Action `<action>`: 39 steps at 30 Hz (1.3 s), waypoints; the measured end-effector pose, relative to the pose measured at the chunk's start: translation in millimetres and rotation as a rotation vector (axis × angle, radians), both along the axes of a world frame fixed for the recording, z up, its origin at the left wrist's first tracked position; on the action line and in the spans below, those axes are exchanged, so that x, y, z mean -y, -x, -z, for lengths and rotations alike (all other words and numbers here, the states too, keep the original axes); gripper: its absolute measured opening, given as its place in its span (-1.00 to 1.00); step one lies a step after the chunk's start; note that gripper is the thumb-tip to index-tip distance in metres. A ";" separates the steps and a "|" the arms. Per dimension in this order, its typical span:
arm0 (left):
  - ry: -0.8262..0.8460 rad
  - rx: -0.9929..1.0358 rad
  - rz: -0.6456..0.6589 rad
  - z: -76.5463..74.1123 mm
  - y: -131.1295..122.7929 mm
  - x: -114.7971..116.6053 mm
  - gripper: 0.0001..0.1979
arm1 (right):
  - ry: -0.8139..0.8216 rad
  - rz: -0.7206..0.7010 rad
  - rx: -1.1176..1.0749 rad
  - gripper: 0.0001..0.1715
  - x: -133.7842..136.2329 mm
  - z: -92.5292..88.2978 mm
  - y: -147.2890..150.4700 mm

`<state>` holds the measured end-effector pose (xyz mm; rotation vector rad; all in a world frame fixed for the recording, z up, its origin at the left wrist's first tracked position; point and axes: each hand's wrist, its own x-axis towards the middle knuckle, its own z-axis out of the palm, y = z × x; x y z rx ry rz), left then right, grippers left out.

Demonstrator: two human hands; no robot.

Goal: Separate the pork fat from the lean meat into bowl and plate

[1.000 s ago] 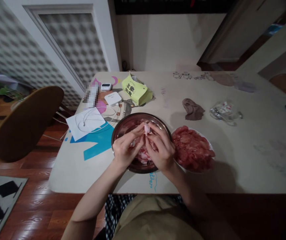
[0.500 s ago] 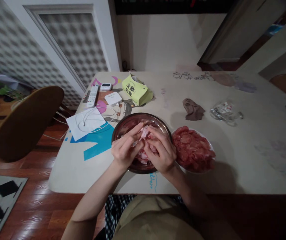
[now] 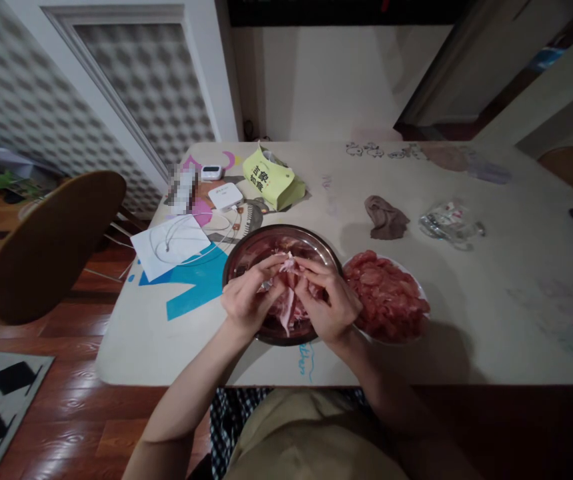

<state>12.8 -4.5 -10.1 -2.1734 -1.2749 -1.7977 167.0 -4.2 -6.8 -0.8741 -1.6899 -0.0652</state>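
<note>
Both hands are over a round metal bowl [image 3: 311, 235] with pale pink raw meat in it. My left hand [image 3: 247, 297] pinches one side of a pale piece of raw meat [image 3: 289, 303]. My right hand [image 3: 331, 300] grips the same piece from the other side, its fingertips close to those of the left. A strip of the piece hangs down between the hands into the bowl. The fingers hide part of it, so its exact kind is unclear. Against the bowl's right side stands a white plate [image 3: 425, 293] heaped with red sliced raw meat [image 3: 386, 293].
Beyond the bowl lie a yellow-green packet [image 3: 276, 183], a white box [image 3: 225, 196] with a cable, and a small white device [image 3: 211, 173]. Paper [image 3: 171, 247] is at the left. A brown cloth [image 3: 385, 217] and clear plastic [image 3: 449, 221] lie at the right. A chair [image 3: 56, 247] stands left.
The pinched meat now hangs as a longer strip below the fingers. My right hand has shifted slightly to the right, and the fingertips sit a little lower.
</note>
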 end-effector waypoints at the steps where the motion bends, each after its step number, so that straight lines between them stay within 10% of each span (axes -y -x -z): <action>1: 0.003 0.012 -0.003 -0.2 0.2 -0.6 -0.93 | 0.009 -0.007 -0.005 -0.69 -0.7 0.7 -0.3; 13: -0.042 -0.113 0.058 -5.0 1.3 1.3 -0.82 | -0.055 0.005 0.088 -0.49 -0.1 -2.4 0.7; 26: 0.017 -0.012 0.163 -0.6 0.6 0.9 -0.74 | 0.020 -0.024 -0.071 -0.71 -0.3 -3.1 -1.6; 39: 0.045 0.118 -0.078 -2.1 -1.7 -4.8 -0.86 | 0.009 0.014 -0.117 -0.73 -1.1 -1.5 -2.5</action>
